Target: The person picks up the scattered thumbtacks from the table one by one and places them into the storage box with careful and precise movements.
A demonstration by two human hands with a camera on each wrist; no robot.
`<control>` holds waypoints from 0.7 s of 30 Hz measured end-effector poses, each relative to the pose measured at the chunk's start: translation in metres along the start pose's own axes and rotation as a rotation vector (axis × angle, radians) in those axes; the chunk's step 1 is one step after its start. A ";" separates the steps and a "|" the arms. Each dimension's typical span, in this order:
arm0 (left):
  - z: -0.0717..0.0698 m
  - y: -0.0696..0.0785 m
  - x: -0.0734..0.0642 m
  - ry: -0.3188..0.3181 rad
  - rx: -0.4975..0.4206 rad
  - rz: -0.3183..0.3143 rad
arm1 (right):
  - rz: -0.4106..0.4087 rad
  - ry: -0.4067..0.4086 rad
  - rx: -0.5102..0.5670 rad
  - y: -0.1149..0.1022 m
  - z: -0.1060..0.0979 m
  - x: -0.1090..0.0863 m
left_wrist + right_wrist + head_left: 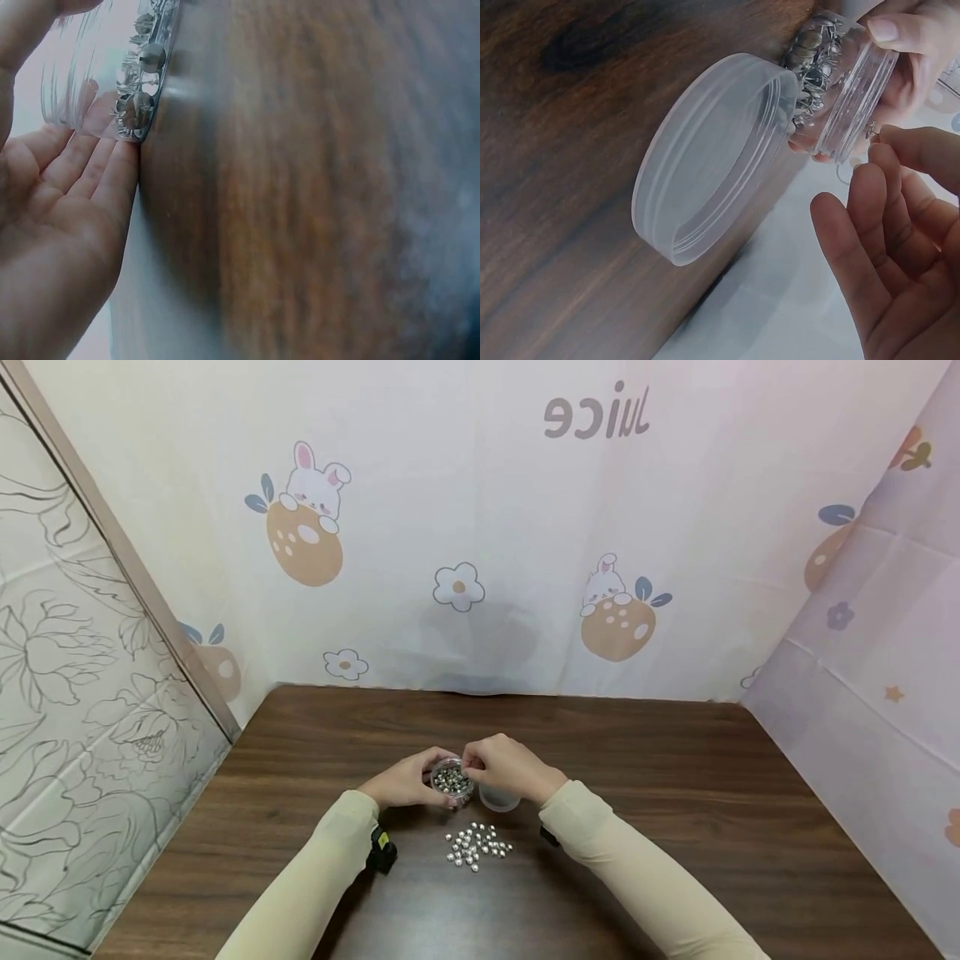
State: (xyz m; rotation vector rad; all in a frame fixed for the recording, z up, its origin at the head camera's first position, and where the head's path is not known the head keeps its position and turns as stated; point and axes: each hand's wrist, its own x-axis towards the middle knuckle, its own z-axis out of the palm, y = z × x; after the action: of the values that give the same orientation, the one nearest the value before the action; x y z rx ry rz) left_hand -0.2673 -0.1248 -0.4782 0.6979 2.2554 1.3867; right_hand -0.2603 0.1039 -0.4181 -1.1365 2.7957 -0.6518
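Observation:
A clear plastic jar (pixel 452 778) stands uncapped on the table, part filled with small silver thumbtacks (pixel 816 56). My left hand (pixel 408 781) holds it from the left, with thumb and fingers on opposite sides; the left wrist view shows the fingers (pixel 90 161) against the jar wall. Over the jar's right rim, my right hand (pixel 506 766) pinches one small thumbtack (pixel 871 130) between thumb and forefinger, just outside the mouth in the right wrist view. Its other fingers are loosely bent. A translucent round lid (pixel 705 161) lies beside the jar, partly under the right hand.
Several loose silver thumbtacks (pixel 474 845) lie scattered on the brown wooden table (pixel 637 752) in front of the jar, between the forearms. A patterned curtain (pixel 465 485) hangs behind the table's back edge, and a floral panel (pixel 75 652) borders the left.

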 end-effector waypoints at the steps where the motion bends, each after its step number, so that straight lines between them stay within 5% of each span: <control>1: 0.000 0.001 0.000 0.001 -0.004 0.002 | -0.002 0.002 0.001 0.000 0.000 0.001; 21: 0.001 0.002 -0.001 -0.007 -0.035 -0.007 | 0.036 -0.066 0.036 0.001 -0.001 -0.029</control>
State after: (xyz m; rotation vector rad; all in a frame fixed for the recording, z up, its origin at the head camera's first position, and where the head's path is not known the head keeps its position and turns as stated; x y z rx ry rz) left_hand -0.2662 -0.1241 -0.4769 0.6814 2.2212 1.4144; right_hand -0.2398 0.1248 -0.4212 -1.0786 2.7311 -0.6471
